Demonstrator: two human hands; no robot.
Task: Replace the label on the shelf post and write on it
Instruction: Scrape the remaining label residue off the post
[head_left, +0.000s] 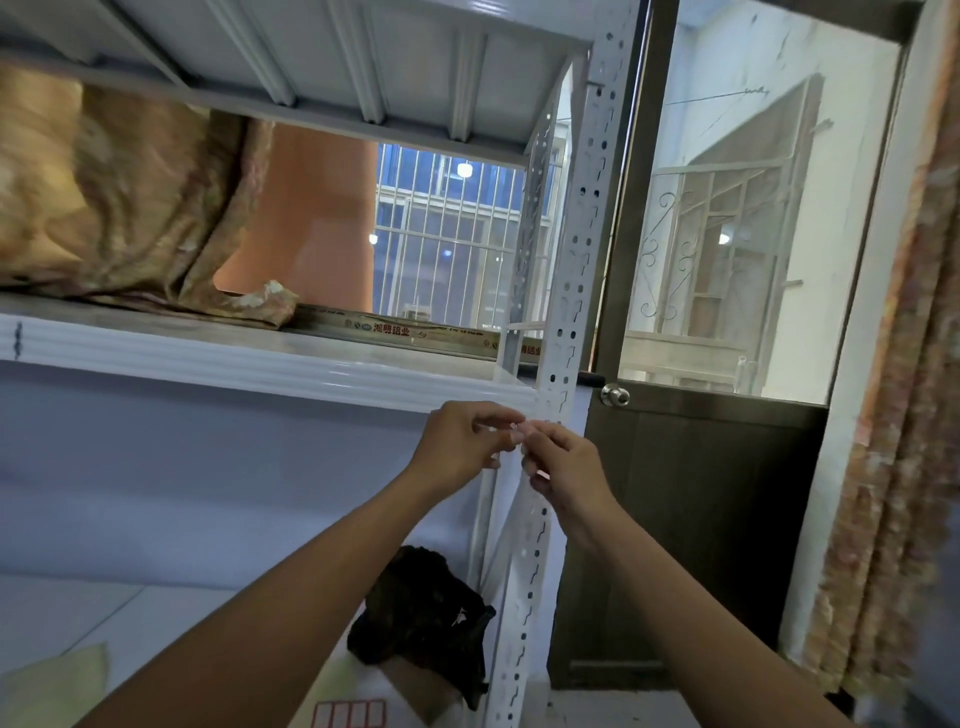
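Head view: sheet of red-bordered labels (349, 714) lowest, just left of the shelf post (563, 322). Higher up, left hand (460, 449) and right hand (566, 462) meeting against the post, fingertips curled, pinching a small pale scrap (519, 429), probably the label, too blurred to confirm. Best peeled slowly from one corner, pulled flat along the post, without tearing.
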